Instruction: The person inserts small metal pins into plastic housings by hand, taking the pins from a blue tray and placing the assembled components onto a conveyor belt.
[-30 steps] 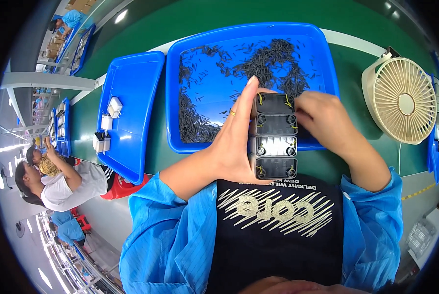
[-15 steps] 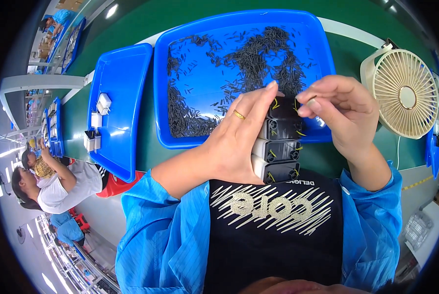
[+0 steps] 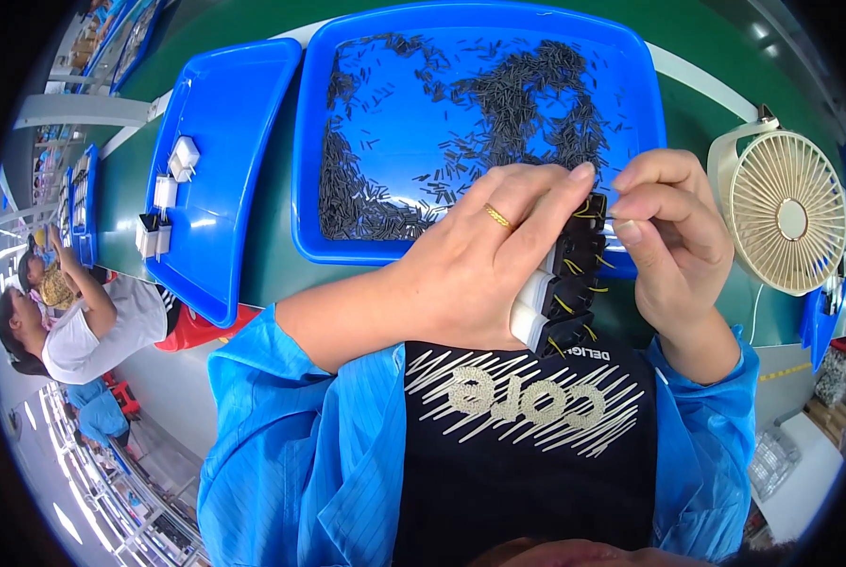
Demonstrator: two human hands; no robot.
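My left hand [image 3: 484,250] is wrapped over a row of several small white plastic housings [image 3: 530,319], holding them side by side. Their black ends [image 3: 569,333] face right, and thin yellow wires [image 3: 588,291] stick out of them. At the far end of the row, my right hand [image 3: 673,231] is closed in a pinch beside the last black end. Whatever sits between its fingertips is too small to make out. Just beyond both hands lies a large blue tray [image 3: 311,189] with many short black tube pieces [image 3: 512,99] scattered and heaped in it.
Left of the large tray, a second blue tray [image 3: 220,198] holds several white housings [image 3: 166,192]. A cream desk fan [image 3: 789,215] stands at the right on the green table [image 3: 120,213]. Another person [image 3: 102,321] in a white shirt works at the far left.
The held row has shifted right and tilted, so its black ends turn more to the right. My right fingertips remain pinched at the far end. The whole view has shifted slightly.
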